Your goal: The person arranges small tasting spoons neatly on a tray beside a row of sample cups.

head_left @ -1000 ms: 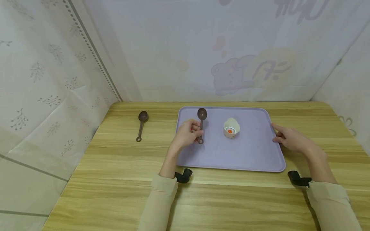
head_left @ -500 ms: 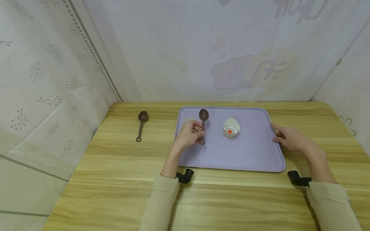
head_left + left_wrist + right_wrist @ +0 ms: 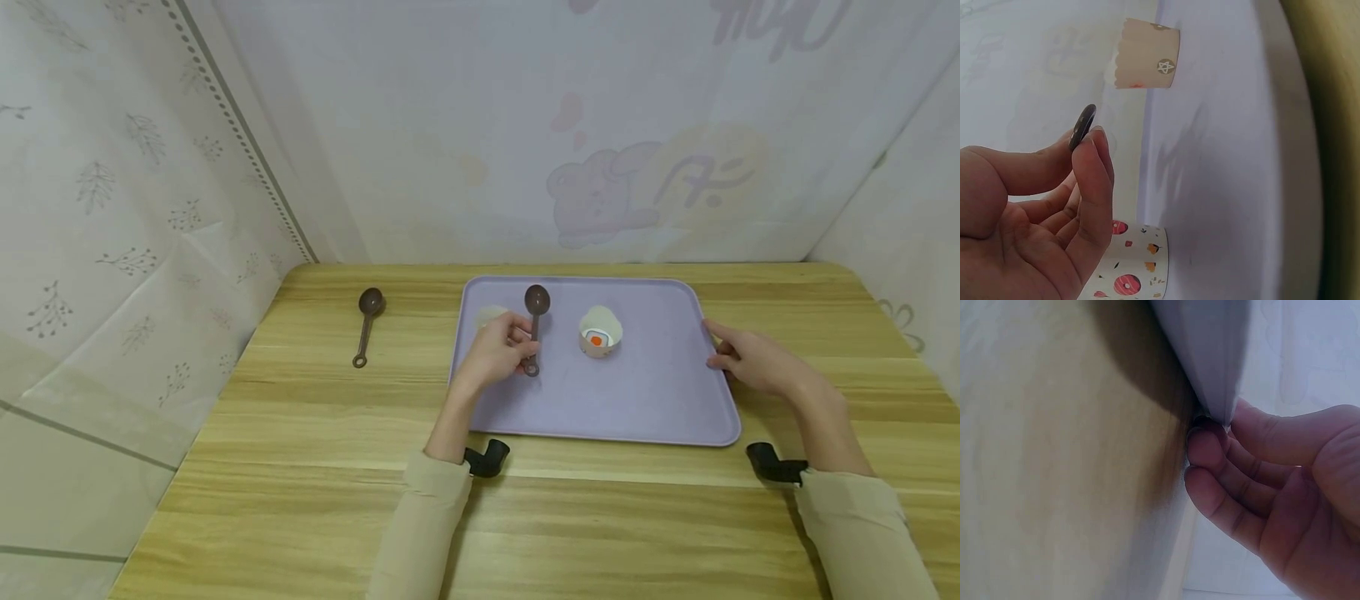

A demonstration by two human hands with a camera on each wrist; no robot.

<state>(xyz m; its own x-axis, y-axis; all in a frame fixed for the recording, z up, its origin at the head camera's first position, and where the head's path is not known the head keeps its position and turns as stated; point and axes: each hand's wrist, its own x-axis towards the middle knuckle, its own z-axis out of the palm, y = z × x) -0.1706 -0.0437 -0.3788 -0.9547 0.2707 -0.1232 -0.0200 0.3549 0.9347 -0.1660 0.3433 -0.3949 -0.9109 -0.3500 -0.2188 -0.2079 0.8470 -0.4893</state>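
My left hand [image 3: 497,350] pinches a brown measuring spoon [image 3: 536,302] by its handle, above the left part of a lilac tray [image 3: 645,400]. The spoon's bowl points away from me; its ringed handle end shows end-on in the left wrist view. At the tray's right rim, my right hand [image 3: 757,358] grips the edge, thumb over the rim and fingers curled below. A paper baking cup [image 3: 600,343] stands on the tray, with a white and orange patch inside. Another paper cup [image 3: 1138,262], printed with doughnuts, is mostly hidden behind the left hand.
A second brown measuring spoon [image 3: 367,321] lies on the wooden table [image 3: 300,400], left of the tray. Printed curtains [image 3: 450,150] hang close behind the table and along both sides. Black wrist mounts [image 3: 487,458] stick out from the sleeves.
My left hand has drifted a little to the right with the measuring spoon, uncovering part of the cup behind it. My right hand stays at the tray's edge.
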